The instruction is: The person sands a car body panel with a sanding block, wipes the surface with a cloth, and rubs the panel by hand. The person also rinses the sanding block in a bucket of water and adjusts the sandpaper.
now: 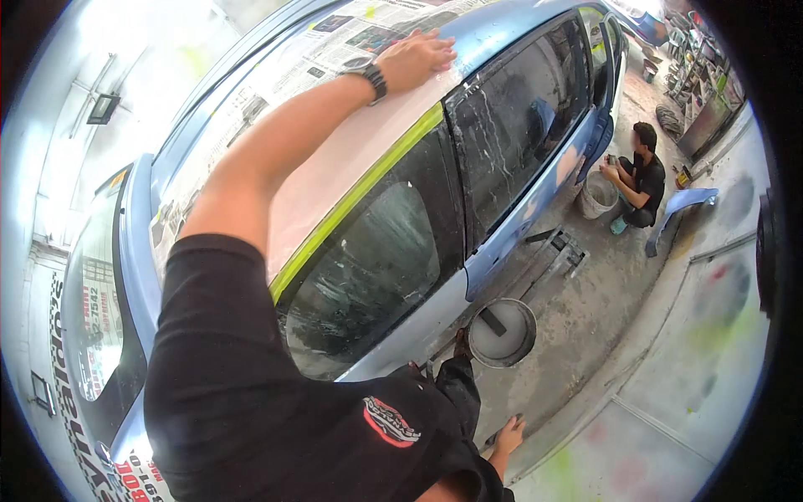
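Observation:
My left hand (416, 60) rests palm down with fingers spread on the roof edge of a blue car (473, 43), by a pale pink patch (343, 167). Newspaper masking (351, 38) covers the roof beside it, and yellow-green tape (368, 184) runs above the side windows (372, 255). Down at the lower right, beside my body, my right hand (507, 438) grips a small dark object (519, 418), too small to identify.
A wide round tub (527, 343) with a dark flat piece inside stands by my feet, near a floor jack (559, 251). Farther along, a co-worker (648, 180) squats at a grey bucket (596, 201), near a loose blue panel (686, 199). A paint-spattered wall (703, 376) borders the right.

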Tool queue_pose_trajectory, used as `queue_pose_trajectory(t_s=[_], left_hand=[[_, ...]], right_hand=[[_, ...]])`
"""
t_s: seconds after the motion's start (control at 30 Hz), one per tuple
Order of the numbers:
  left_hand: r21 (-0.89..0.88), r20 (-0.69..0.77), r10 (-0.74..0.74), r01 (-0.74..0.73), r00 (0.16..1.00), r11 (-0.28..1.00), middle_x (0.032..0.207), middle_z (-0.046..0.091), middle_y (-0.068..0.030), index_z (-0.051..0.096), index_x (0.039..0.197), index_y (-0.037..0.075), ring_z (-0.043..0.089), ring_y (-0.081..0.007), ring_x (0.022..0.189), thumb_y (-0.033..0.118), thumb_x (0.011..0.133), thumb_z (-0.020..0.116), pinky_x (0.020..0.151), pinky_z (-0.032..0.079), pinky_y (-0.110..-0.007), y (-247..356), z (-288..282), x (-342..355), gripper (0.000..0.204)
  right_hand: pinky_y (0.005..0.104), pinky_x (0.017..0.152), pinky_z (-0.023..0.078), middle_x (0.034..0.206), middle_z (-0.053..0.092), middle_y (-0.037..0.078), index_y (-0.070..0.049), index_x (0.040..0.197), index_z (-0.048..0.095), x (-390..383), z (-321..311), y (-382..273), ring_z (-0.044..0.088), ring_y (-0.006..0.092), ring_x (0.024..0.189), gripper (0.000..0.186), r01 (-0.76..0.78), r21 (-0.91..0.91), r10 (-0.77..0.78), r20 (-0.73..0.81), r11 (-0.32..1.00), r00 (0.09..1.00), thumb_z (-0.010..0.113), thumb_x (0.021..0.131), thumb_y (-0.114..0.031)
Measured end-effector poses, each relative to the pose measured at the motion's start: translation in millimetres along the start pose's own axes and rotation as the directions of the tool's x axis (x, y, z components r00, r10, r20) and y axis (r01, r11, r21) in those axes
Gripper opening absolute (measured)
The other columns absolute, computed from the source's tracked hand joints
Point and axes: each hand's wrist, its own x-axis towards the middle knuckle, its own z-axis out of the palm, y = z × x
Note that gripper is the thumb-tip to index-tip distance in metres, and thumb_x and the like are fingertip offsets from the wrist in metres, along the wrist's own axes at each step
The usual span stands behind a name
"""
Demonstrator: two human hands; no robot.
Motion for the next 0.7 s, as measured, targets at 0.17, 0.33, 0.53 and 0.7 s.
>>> queue_pose_trajectory(t_s=[0.17,0.33,0.53,0.7], left_hand=[[-0.02,0.092,-0.025,0.027,0.995,0.999,0.161,0.055,-0.0097,0.065,0.146,0.015,0.046,-0.0318,0.153,0.031,0.111,0.058,0.128,0.034,-0.052,17.5,-5.4,32.4,0.04],[-0.13,0.226,0.102,-0.074,0.969,0.989,0.158,0.057,-0.009,0.066,0.144,0.014,0.047,-0.0302,0.151,0.029,0.108,0.061,0.128,0.03,-0.063,57.7,-81.3,-78.4,0.039],[-0.224,0.218,0.152,-0.102,0.964,0.969,0.15,0.062,-0.009,0.072,0.132,0.01,0.051,-0.0327,0.147,0.019,0.098,0.072,0.13,0.028,-0.063,115.9,-161.2,-222.5,0.035],[-0.248,0.353,0.149,-0.061,0.924,0.967,0.151,0.061,-0.0119,0.072,0.131,0.008,0.049,-0.035,0.149,0.017,0.094,0.075,0.13,0.029,-0.06,157.5,-246.5,-328.0,0.039]], right_hand=[[0.0562,0.099,0.052,0.118,0.073,0.032,0.004,0.126,0.069,-26.2,20.2,48.6,0.067,0.0527,0.115,0.06,-0.111,-0.04,0.114,0.079,0.993,0.99,0.053,0.106,-0.051],[0.0518,0.111,0.048,0.14,0.065,0.031,0.008,0.143,0.06,0.9,-28.9,-18.4,0.061,0.0486,0.131,0.072,-0.164,0.015,0.154,0.271,0.986,0.95,0.054,0.106,-0.054],[0.0518,0.104,0.051,0.127,0.071,0.032,0.002,0.132,0.069,40.7,-3.9,-48.6,0.065,0.0502,0.122,0.061,0.088,0.226,-0.075,-0.063,0.97,0.995,0.054,0.105,-0.051],[0.0514,0.105,0.051,0.128,0.071,0.03,0.003,0.13,0.069,37.2,9.9,-78.4,0.066,0.0482,0.123,0.063,0.156,0.2,-0.142,-0.08,0.967,0.987,0.054,0.105,-0.053]])
